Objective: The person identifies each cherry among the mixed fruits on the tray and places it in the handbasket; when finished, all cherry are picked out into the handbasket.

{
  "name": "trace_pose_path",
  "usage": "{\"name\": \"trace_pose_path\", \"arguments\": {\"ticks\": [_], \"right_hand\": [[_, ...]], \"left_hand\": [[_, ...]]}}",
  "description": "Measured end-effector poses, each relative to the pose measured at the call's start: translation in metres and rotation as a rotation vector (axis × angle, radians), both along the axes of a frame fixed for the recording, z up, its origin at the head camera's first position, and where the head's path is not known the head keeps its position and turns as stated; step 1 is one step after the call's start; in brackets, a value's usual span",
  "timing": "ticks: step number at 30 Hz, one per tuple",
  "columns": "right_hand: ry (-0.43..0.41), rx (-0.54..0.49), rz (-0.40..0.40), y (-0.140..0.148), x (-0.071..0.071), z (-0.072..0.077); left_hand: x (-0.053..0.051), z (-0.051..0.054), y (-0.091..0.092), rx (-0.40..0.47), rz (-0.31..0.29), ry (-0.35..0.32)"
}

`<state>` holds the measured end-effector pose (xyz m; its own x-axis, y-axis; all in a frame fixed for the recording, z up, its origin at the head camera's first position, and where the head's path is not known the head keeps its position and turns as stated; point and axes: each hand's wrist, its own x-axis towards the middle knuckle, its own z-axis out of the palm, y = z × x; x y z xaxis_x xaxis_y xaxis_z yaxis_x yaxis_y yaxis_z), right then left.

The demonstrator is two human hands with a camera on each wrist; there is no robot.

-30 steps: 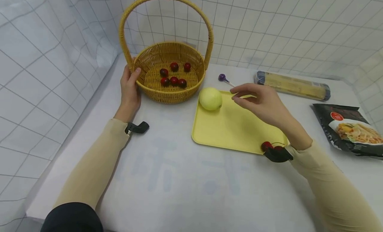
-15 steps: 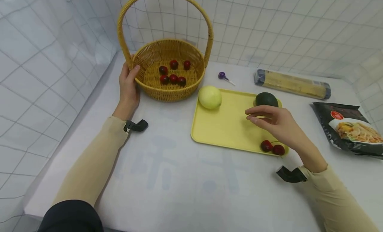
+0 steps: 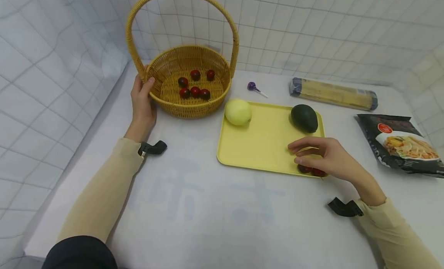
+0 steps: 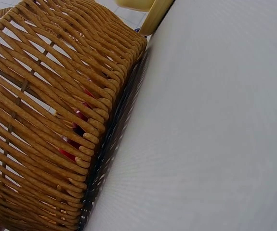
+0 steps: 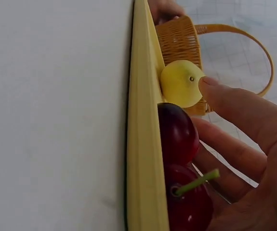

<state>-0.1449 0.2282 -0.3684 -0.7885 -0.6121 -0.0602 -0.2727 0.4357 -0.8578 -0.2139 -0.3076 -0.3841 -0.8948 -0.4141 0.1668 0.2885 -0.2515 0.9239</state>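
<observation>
At the left of the head view, my left hand (image 3: 143, 103) grips the rim of a yellow wicker basket (image 3: 189, 111) beside its handle base, thumb over the edge. Several dark red cherries (image 3: 195, 92) lie inside it. My right hand (image 3: 329, 157) hovers over the near right corner of a yellow tray (image 3: 256, 153), fingers loosely bent and apart. Two cherries (image 5: 179, 134), one with a green stem, sit there, partly covered by the hand in the head view. The right wrist view shows the fingers around them, thumb apart; contact is unclear.
A pale yellow round fruit (image 3: 237, 112) and a dark green avocado-like fruit (image 3: 304, 118) lie on the tray. Behind it are a purple-wrapped lollipop (image 3: 252, 86) and a long yellow packet (image 3: 333, 93). A black noodle packet (image 3: 402, 143) lies to the right.
My right hand has moved from above the tray's middle toward its near right corner, over the cherries. The dark green fruit, hidden at first, has come into view. My left hand still holds the basket.
</observation>
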Motion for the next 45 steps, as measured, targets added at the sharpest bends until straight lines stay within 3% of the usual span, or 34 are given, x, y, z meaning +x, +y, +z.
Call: {"name": "trace_pose_path", "arguments": {"ticks": [5, 14, 25, 37, 45], "right_hand": [[0.035, -0.007, 0.085, 0.010, -0.004, -0.007], [-0.003, -0.035, 0.205, 0.024, -0.004, -0.015], [0.001, -0.009, 0.191, 0.020, -0.008, -0.014], [0.058, -0.099, 0.041, 0.013, 0.000, -0.019], [0.086, -0.117, 0.047, 0.005, 0.000, -0.022]], "left_hand": [[-0.001, -0.001, -0.001, 0.003, -0.002, 0.003], [-0.001, 0.001, 0.001, -0.018, -0.004, 0.006], [0.005, 0.000, -0.003, -0.024, -0.001, 0.007], [-0.005, 0.001, 0.005, -0.047, -0.009, 0.009], [-0.002, 0.002, 0.002, -0.027, -0.008, 0.014]]}}
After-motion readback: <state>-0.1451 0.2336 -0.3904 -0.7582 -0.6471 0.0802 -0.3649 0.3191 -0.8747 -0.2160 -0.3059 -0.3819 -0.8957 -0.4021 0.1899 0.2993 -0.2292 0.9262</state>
